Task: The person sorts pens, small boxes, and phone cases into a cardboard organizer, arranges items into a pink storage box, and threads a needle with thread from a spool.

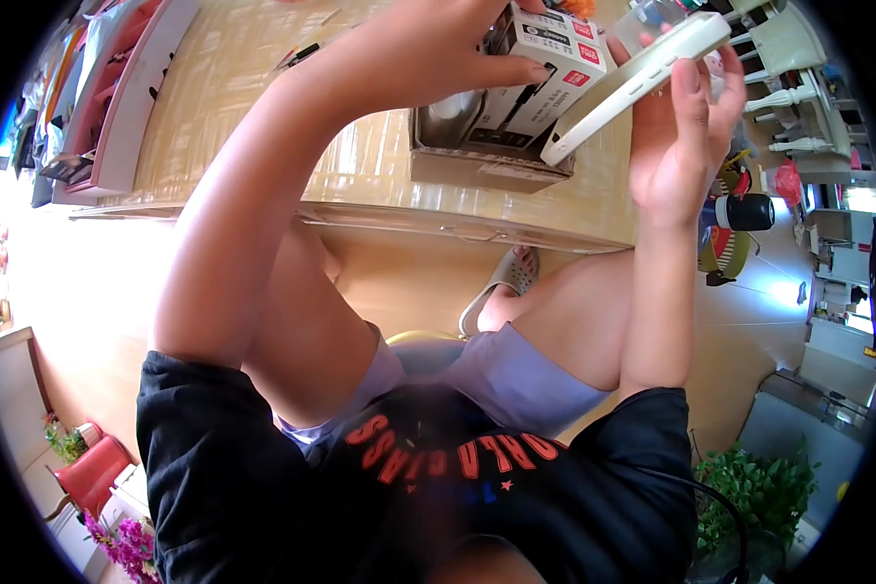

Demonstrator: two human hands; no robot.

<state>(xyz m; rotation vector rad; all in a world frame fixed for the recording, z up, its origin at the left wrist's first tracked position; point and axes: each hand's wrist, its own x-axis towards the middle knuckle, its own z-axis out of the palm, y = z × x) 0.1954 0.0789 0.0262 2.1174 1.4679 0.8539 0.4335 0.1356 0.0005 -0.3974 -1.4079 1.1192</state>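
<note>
- Two bare hands work above the table; the right hand (681,161) has its thumb and fingers closed around one long, off-white, round-ended plastic piece (638,90) with small slots along its edge, tilted upward.
- The left hand (448,54) spreads its thumb against white-and-black printed cartons (545,105); its other fingers are largely hidden, so how firmly it grips cannot be told.
- Three red labels show on the cartons; their lettering and the black print are too small to read.
- The cartons stand in one open brown cardboard box (487,175), the off-white piece slanting just over its right end.
- The box sits on a glossy, yellow-patterned table (380,161), near its front edge.
- Farther left on the table lie one black pen (304,54) and one pink-and-white compartment unit (127,97).
- Below, one black T-shirt (360,526) carries upside-down red lettering, seemingly "CLASS", the rest unclear, and two small red stars.
</note>
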